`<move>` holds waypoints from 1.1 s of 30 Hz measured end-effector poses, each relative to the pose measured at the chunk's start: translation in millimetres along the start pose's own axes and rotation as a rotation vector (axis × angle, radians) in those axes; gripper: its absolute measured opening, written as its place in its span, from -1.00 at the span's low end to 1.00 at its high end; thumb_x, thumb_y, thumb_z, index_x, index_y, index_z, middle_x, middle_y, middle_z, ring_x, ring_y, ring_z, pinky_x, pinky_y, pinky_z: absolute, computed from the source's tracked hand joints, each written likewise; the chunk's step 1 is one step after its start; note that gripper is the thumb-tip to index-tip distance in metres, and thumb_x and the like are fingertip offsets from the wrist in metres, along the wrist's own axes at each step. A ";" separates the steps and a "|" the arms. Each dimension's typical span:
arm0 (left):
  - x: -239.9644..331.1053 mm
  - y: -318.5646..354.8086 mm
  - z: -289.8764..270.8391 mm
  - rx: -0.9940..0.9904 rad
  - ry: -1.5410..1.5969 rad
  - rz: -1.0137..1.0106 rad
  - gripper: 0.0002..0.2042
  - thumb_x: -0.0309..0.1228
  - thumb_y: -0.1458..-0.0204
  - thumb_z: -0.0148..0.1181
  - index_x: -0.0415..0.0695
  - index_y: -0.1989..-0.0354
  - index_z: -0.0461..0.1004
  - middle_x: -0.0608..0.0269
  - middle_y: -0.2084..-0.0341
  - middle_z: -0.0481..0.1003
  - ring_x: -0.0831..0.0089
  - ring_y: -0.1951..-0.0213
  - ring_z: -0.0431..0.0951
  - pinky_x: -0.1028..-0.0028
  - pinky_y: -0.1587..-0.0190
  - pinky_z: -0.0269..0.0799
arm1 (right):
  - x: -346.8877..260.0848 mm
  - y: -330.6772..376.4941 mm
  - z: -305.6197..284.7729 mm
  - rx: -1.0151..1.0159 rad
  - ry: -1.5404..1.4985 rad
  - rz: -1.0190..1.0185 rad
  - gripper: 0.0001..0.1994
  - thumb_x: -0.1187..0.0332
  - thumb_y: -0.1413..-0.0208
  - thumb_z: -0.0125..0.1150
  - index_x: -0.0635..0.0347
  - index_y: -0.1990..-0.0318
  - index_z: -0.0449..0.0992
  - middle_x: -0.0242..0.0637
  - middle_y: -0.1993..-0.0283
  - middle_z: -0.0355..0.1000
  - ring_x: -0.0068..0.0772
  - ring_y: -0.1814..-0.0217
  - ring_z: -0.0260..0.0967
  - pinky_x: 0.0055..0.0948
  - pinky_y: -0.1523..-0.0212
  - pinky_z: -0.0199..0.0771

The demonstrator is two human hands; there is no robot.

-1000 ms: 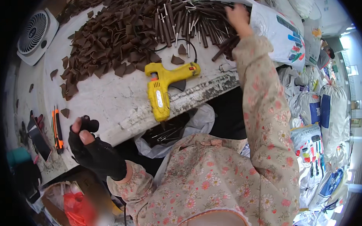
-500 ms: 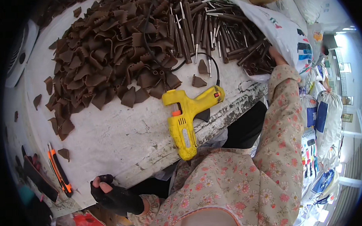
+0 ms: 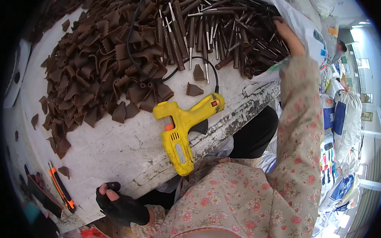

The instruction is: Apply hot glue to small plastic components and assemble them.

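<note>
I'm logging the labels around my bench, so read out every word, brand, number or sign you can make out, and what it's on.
None reads clearly enough to quote.
Yellow glue gun: pale label on its body, too small to read.
White sack beside the right hand: coloured print, cut off and unreadable.
Stacked sacks at the right: blue and multicoloured print, too small and blurred.
</note>
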State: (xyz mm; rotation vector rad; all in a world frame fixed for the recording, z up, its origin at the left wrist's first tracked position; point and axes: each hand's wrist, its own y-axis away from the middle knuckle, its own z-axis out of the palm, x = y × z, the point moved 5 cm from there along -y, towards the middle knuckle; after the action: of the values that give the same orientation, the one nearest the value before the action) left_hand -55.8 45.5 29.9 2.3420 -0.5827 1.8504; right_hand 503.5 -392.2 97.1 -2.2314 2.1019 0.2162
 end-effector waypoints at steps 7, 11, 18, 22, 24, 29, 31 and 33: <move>-19.1 9.0 -12.7 -0.042 -0.327 0.195 -0.76 -0.37 -0.11 -0.11 -0.33 0.25 0.34 0.09 0.43 0.38 0.34 0.44 0.37 0.41 0.30 0.31 | 97.4 -85.6 15.5 0.255 0.316 0.104 -0.39 -0.10 -0.08 -0.09 0.15 -0.15 0.25 -0.02 -0.04 0.32 -0.19 0.01 0.29 -0.37 0.00 0.19; -12.8 4.7 1.4 -0.067 -0.285 0.145 -0.70 -0.25 -0.12 -0.12 -0.31 0.32 0.33 0.13 0.48 0.37 0.33 0.43 0.36 0.40 0.29 0.28 | 83.3 -78.1 30.9 0.306 0.236 0.007 -0.38 -0.11 -0.07 -0.08 0.18 -0.14 0.25 0.01 -0.07 0.29 -0.13 -0.05 0.25 -0.36 -0.06 0.14; 1.5 7.5 11.5 -0.038 -0.315 0.122 -0.65 -0.17 -0.13 -0.05 -0.30 0.30 0.39 0.16 0.50 0.41 0.36 0.40 0.40 0.44 0.25 0.32 | 14.8 -2.9 17.4 0.358 -0.084 -0.300 -0.34 -0.12 -0.05 -0.05 0.24 -0.13 0.25 0.05 -0.13 0.24 -0.03 -0.16 0.16 -0.33 -0.17 0.06; -13.6 7.6 3.0 -0.032 -0.094 0.009 -0.79 -0.38 -0.08 0.06 -0.31 0.27 0.41 0.27 0.44 0.40 0.48 0.37 0.38 0.50 0.27 0.31 | -53.0 42.2 35.1 0.325 -0.222 -0.441 -0.33 -0.13 -0.04 -0.04 0.26 -0.13 0.25 0.07 -0.15 0.21 0.02 -0.20 0.13 -0.32 -0.22 0.02; -20.4 6.6 -3.2 -0.055 -0.139 0.002 -0.81 -0.41 -0.07 0.05 -0.30 0.27 0.43 0.28 0.42 0.41 0.50 0.36 0.37 0.53 0.27 0.31 | -94.8 64.8 41.3 0.311 -0.246 -0.506 -0.28 -0.15 -0.06 -0.07 0.33 -0.17 0.17 0.12 -0.22 0.11 -0.01 -0.34 -0.10 -0.36 -0.30 -0.19; -27.4 -20.8 39.9 -0.262 -0.066 0.079 -0.76 -0.51 0.02 0.10 -0.23 0.14 0.43 0.23 0.24 0.49 0.54 0.28 0.44 0.53 0.21 0.35 | -39.7 48.7 49.1 0.279 0.363 -0.695 -0.18 -0.31 0.05 -0.11 0.15 -0.23 0.10 0.19 -0.17 0.14 0.18 -0.18 0.14 -0.17 -0.17 0.11; -6.9 -19.7 31.2 -0.256 -0.152 0.122 -0.72 -0.45 0.04 0.16 -0.21 0.11 0.43 0.28 0.31 0.49 0.59 0.40 0.42 0.59 0.32 0.33 | -79.8 81.0 42.0 0.223 -0.274 -0.290 -0.26 -0.24 0.03 -0.02 0.14 -0.17 0.23 0.05 -0.16 0.21 0.00 -0.22 0.13 -0.32 -0.17 0.10; 30.7 -30.0 18.3 -0.198 -0.295 0.252 -0.73 -0.38 0.01 0.16 -0.19 0.14 0.45 0.32 0.38 0.48 0.65 0.48 0.39 0.64 0.39 0.30 | -82.0 88.5 33.5 0.225 -0.383 -0.365 -0.26 -0.26 0.06 0.01 0.15 -0.14 0.27 0.00 -0.12 0.26 -0.09 -0.22 0.15 -0.38 -0.18 0.07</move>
State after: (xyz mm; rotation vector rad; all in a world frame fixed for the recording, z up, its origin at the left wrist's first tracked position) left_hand -22.6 60.2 59.1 2.5153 -1.0855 1.4516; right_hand 408.9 -311.9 80.3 -2.1777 1.4290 0.3329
